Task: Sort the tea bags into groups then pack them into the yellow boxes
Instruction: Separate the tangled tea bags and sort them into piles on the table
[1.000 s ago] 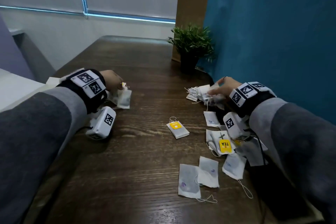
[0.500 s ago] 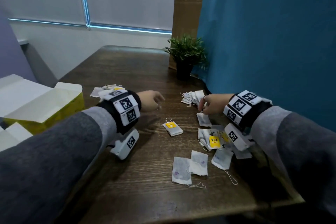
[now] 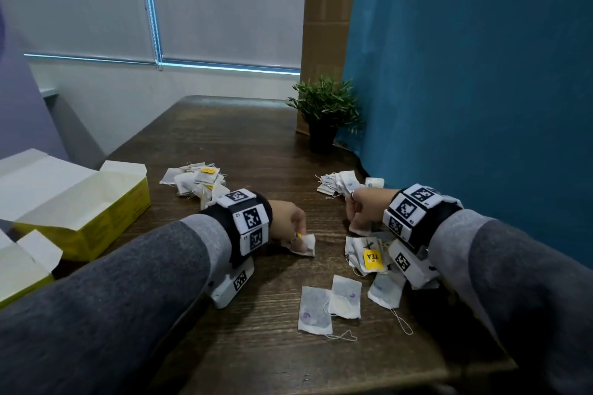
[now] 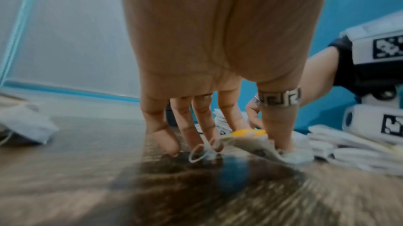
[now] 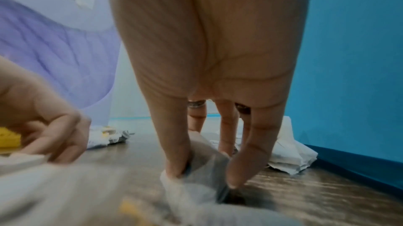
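My left hand [image 3: 296, 238] pinches a white tea bag with a yellow tag [image 3: 305, 245] at the table's centre. In the left wrist view the thumb [image 4: 280, 136] presses on this tea bag [image 4: 259, 147], whose one edge is lifted. My right hand [image 3: 353, 222] pinches a plain white tea bag [image 3: 358, 228]; thumb and forefinger grip this tea bag [image 5: 202, 169] in the right wrist view. An open yellow box [image 3: 96, 218] stands at the left, a second one [image 3: 22, 272] nearer me. A yellow-tag pile [image 3: 199, 183] and a purple-mark pile [image 3: 340, 183] lie behind the hands.
Loose tea bags [image 3: 314, 311] lie near the front edge, and a heap with a yellow TEA tag [image 3: 372, 260] sits under my right wrist. A potted plant [image 3: 324, 112] stands at the back right by the blue wall [image 3: 465, 90].
My left hand has come from the left pile to the centre and taken hold of the yellow-tag tea bag. The right hand has drawn back from the far pile onto a nearer bag.
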Demonstrator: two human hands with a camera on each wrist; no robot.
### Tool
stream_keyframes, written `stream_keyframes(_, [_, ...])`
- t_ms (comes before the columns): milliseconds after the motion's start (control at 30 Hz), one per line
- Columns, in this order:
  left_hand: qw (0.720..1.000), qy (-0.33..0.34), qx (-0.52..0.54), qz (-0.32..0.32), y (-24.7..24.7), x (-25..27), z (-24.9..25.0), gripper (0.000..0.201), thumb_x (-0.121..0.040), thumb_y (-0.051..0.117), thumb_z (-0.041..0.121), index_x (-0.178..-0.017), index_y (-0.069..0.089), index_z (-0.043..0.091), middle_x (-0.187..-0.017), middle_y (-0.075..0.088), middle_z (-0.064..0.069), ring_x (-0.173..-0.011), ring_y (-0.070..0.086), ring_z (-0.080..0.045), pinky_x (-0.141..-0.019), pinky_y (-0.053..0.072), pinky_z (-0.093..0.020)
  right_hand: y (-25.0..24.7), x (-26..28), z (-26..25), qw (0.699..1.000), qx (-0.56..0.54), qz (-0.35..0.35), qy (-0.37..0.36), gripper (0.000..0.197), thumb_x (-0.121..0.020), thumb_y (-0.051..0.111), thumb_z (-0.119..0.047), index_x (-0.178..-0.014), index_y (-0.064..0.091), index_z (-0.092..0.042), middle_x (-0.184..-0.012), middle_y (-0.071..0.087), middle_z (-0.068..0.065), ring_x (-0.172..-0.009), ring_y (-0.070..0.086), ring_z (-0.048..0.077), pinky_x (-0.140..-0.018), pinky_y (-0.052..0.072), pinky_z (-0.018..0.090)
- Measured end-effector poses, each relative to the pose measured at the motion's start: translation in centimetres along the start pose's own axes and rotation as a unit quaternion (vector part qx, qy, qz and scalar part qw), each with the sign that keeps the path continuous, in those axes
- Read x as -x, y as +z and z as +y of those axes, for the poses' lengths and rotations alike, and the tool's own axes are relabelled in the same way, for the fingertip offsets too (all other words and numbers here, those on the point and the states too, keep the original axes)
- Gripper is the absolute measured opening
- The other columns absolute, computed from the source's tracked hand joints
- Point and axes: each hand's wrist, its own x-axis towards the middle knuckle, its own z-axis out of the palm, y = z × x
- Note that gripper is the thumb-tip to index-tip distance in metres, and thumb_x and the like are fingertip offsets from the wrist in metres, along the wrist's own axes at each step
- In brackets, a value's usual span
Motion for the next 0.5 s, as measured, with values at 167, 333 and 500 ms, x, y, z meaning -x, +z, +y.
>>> stream_keyframes(167, [0.898, 0.036, 0.437, 0.043, -0.7, 1.0, -0.7, 0.017, -0.096, 0.04, 0.01, -0.097, 0.057, 0.011, -0.081, 0.058, -0.004, -0.067, 0.057, -0.014, -0.058, 0.047, -0.024, -0.7, 0.0, 0.8, 0.997, -0.065, 0.048, 0.003, 0.02, -0.084, 0.067, -0.025, -0.067, 0.056, -0.022, -0.072, 0.058, -0.007, -0.07, 0.054, 0.009, -0.064, 0.045, 0.021])
stream_keyframes(333, [0.722, 0.051, 0.688, -0.051, -2.2, 2.8, -1.6, 0.045, -0.094, 0.032, 0.042, -0.093, 0.058, 0.005, -0.065, 0.053, -0.002, -0.044, 0.043, -0.008, -0.05, 0.047, -0.022, -1.7, 0.0, 1.4, 0.985, -0.15, 0.084, 0.01, 0.018, -0.088, 0.062, -0.029, -0.073, 0.053, -0.024, -0.076, 0.056, -0.007, -0.076, 0.051, 0.011, -0.07, 0.04, 0.022])
stream_keyframes(500, [0.724, 0.082, 0.68, -0.083, -2.5, 3.9, -1.8, 0.031, -0.078, 0.047, 0.035, -0.094, 0.057, 0.01, -0.07, 0.052, -0.002, -0.044, 0.038, -0.005, -0.049, 0.04, -0.019, -2.5, 0.1, 1.2, 0.958, -0.25, 0.141, 0.009, 0.022, -0.084, 0.067, -0.028, -0.074, 0.051, -0.019, -0.069, 0.056, -0.005, -0.064, 0.05, 0.01, -0.058, 0.038, 0.021])
